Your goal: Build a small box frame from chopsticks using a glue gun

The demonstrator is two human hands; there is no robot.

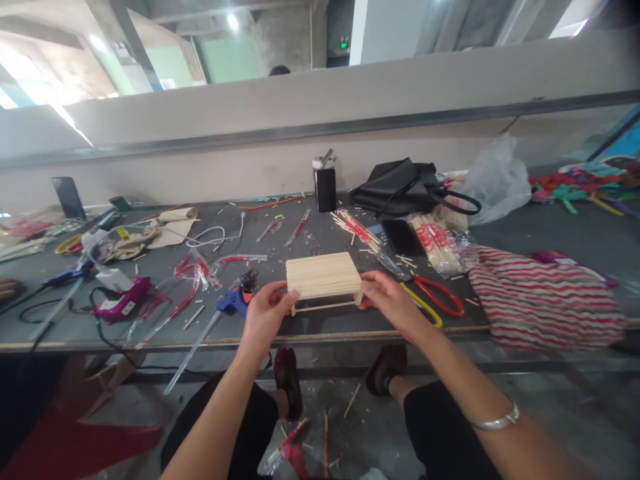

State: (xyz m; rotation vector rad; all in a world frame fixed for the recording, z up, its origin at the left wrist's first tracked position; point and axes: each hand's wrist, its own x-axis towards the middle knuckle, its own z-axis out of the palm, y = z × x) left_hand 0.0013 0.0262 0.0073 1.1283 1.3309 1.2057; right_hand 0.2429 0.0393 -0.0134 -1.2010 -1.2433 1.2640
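Between my two hands is a small table-like frame [323, 275] built of pale wooden sticks, its top a row of sticks laid side by side. My left hand [273, 307] grips its left end, thumb on the near edge. Around the right end, my right hand [385, 297] has its fingers closed near a short leg. A thin crossbar runs low along the near side. Left of my left hand lies a blue glue gun [233, 302] with a clear glue stick in it. Beyond my right hand rest red-and-yellow-handled pliers or cutters [440, 297].
Bundles of wooden sticks [440, 250], a black phone [401, 238], a black bag [395, 189] and a striped cloth [545, 300] occupy the right side. A bottle [324, 183] stands at the back. Leftward are a purple power strip [123, 299], cables and plastic wrappers. Another person's hand [9, 288] shows far left.
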